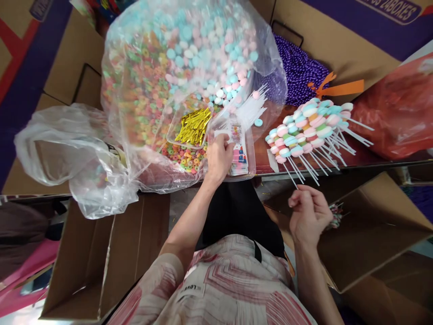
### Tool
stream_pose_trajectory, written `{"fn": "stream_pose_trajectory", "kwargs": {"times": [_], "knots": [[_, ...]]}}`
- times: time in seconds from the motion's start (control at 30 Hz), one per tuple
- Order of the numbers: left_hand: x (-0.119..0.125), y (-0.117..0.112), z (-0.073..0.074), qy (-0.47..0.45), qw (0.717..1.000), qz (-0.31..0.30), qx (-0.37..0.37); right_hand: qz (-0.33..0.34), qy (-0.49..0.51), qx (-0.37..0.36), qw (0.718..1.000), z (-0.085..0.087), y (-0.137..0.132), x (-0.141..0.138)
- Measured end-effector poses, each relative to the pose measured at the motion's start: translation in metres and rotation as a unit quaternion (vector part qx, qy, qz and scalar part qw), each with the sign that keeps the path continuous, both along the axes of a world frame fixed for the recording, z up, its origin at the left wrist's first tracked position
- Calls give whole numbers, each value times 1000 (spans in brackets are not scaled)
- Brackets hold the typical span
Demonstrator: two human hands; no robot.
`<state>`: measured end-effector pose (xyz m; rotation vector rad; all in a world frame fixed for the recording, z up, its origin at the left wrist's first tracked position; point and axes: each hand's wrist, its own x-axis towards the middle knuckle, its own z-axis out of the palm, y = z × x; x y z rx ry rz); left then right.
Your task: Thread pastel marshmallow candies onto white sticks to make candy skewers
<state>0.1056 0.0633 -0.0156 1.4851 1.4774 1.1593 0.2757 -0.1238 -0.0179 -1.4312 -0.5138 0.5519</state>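
Threaded candy sticks (pixel 306 131), one heap: on the table (pixel 265 155), to your right, white ends reaching past the front edge. Pastel discs alternate with thinner coloured pieces. Threading is done on these, by the look of them; too many overlap to count. No gold strip or printed card can be made out on them.

Your right hand (pixel 309 208), one: just below the heap, in front of the table edge, fingers curled in toward the thumb. One stick end comes close to the fingertips; whether you pinch it, I cannot tell.

Your left hand (pixel 219 159), one: over a clear tray (pixel 251 170), fingers bent down at the printed cards (pixel 239 155). Whether a card is in your grasp, I cannot tell.

Stock unused, as far as shown: bare white sticks (pixel 252 110), fanned behind the cards; gold strips (pixel 194 126), piled in a second tray (pixel 171 131); pastel disc candies (pixel 233 83) and small ring candies (pixel 189 158), plentiful, in a large clear bag (pixel 113 85). Much material appears left.

Carton (pixel 375 243), one, below right: a small many-coloured cluster (pixel 335 215) shows beyond your right hand, perhaps more threaded sticks, too indistinct to confirm.
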Motion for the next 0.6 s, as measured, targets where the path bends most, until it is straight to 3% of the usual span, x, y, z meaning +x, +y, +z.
{"fn": "stream_pose_trajectory", "kwargs": {"times": [0.1,0.2,0.3,0.4,0.5,0.6], "knots": [[-3,-7,7,-155,987,-16,-26,118,-77,-25,990,12,16,-26],[-10,-19,15,-304,947,-38,-101,195,-87,-33,976,19,39,-48],[-18,-35,21,-397,905,-51,-144,223,-39,-31,973,21,69,-67],[-23,-50,26,-442,881,-70,-153,230,27,-21,972,21,93,-84],[-27,-59,29,-480,854,-69,-188,225,59,-3,973,23,101,-93],[-28,-60,29,-505,838,-50,-200,259,18,-12,966,26,96,-92]]}}
